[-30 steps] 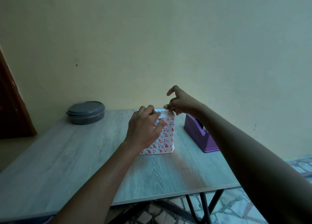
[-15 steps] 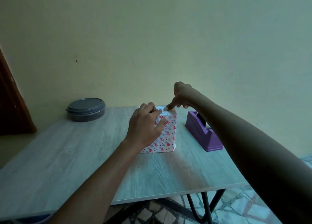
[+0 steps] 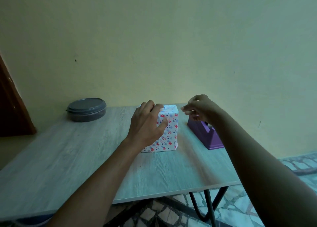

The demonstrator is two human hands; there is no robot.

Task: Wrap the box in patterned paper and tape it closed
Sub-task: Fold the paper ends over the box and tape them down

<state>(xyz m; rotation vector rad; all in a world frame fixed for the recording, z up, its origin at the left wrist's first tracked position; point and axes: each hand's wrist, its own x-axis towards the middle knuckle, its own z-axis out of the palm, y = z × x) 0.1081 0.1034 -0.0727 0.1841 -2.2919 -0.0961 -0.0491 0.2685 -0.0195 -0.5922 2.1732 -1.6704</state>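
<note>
Purple dispenser (image 3: 205,134) draws the right hand (image 3: 199,109), which has left the top of the box (image 3: 169,129) where it pressed half a second ago and now hovers above the dispenser, fingers curled; whether they pinch tape cannot be told. The left hand (image 3: 147,124) keeps its grip on the box, fingers over the top, thumb against the patterned front. The box stands upright mid-table (image 3: 68,166), fully papered; another strip of tape looks likely. A grey tub (image 3: 86,109) sits far left.

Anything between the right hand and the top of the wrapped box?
Nothing visible. The right hand hangs above the purple tape dispenser, just right of the wrapped box, with open air between; the left hand grips the box's left side.
</note>
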